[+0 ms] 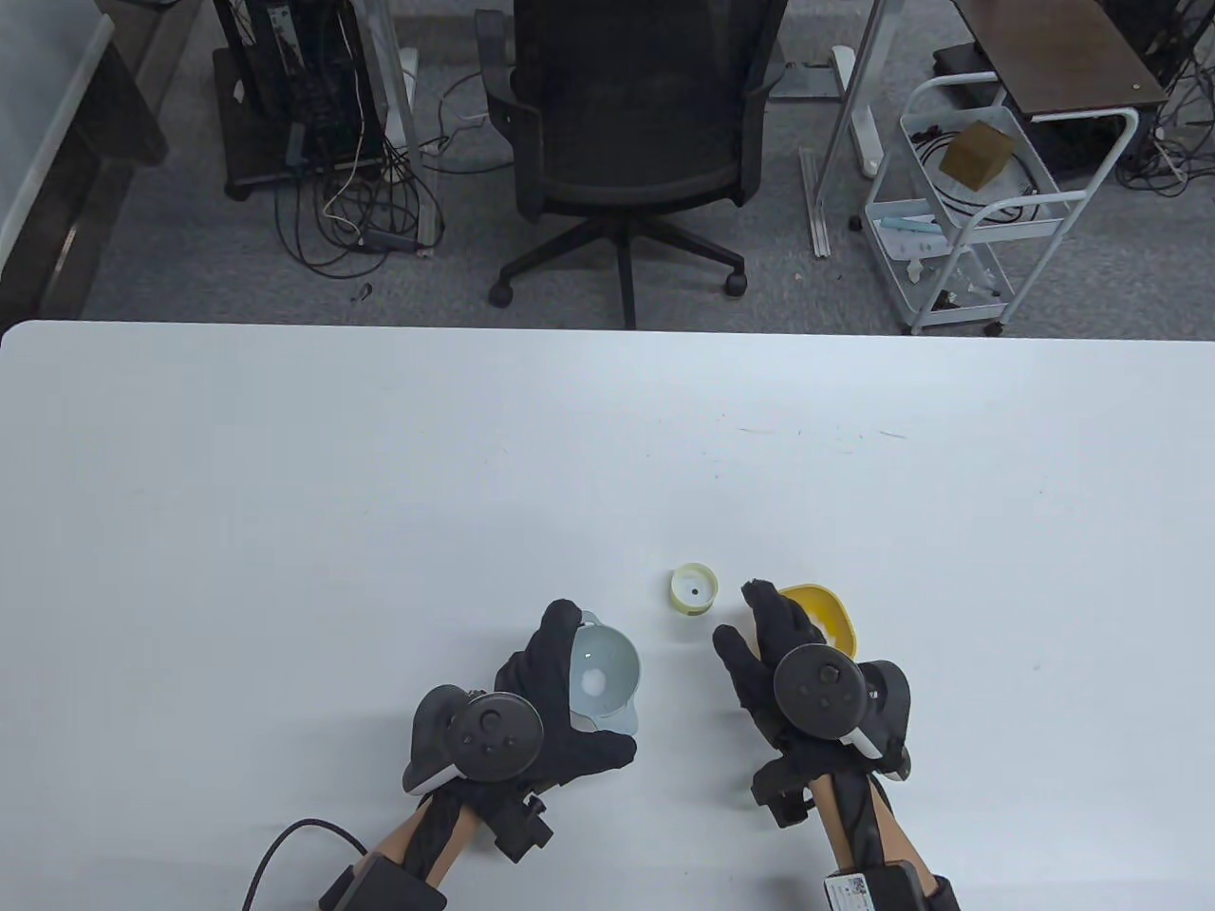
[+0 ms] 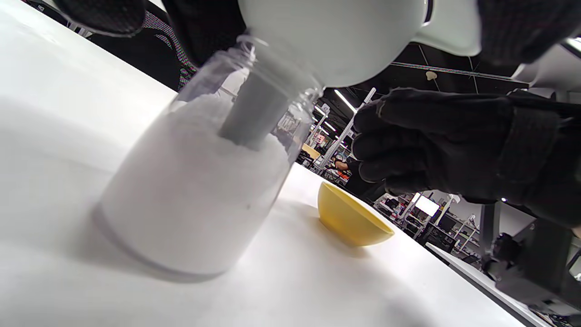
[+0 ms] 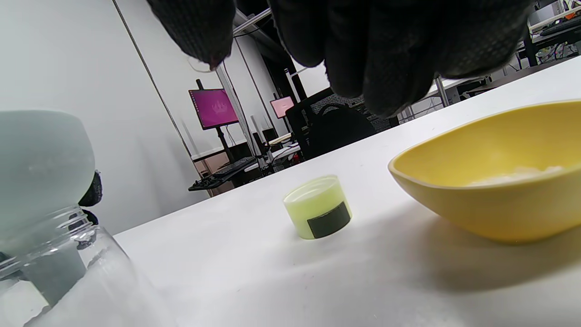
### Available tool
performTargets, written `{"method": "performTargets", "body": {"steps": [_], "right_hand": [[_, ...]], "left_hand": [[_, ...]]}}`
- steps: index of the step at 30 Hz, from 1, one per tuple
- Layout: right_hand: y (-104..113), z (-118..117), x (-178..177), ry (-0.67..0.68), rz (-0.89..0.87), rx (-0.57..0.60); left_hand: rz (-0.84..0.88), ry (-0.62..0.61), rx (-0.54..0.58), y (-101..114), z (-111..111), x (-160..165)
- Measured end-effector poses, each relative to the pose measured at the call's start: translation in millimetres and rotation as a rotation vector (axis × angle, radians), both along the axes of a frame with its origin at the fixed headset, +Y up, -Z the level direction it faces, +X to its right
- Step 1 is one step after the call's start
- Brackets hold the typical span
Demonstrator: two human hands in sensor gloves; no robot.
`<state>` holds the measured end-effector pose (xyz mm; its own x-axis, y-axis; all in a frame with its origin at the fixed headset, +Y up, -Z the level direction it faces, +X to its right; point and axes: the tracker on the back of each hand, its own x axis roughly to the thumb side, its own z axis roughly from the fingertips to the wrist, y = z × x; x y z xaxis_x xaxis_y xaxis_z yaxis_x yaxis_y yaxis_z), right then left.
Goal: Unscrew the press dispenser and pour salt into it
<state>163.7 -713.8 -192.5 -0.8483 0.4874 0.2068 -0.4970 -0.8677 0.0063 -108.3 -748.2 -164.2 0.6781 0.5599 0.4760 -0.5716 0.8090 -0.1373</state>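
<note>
A clear dispenser bottle (image 2: 195, 190), largely filled with white salt, stands on the table with a pale funnel (image 1: 607, 669) set in its neck. My left hand (image 1: 560, 678) grips the funnel at its rim; the funnel also shows in the left wrist view (image 2: 336, 41). The pale green dispenser cap (image 1: 693, 588) lies apart on the table, open side up. A yellow bowl (image 1: 826, 612) with a little salt left in it (image 3: 513, 175) rests on the table. My right hand (image 1: 750, 622) hovers just left of the bowl, fingers loose and empty.
The white table (image 1: 380, 493) stretches far beyond the objects. An office chair (image 1: 626, 123) and a white cart (image 1: 978, 190) stand on the floor past its far edge.
</note>
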Motion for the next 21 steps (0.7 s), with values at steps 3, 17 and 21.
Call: {"method": "performTargets", "body": {"steps": [3, 17, 21], "right_hand": [[-1, 0, 0, 0.001, 0.001, -0.003], [-1, -1, 1, -0.005, 0.0, -0.003], [-1, -1, 1, -0.003, 0.001, -0.003]], "left_hand": [[-0.003, 0.0, -0.001, 1, 0, 0], [0.029, 0.001, -0.004, 9, -1, -1], [0.031, -0.004, 0.003, 12, 0, 0]]}}
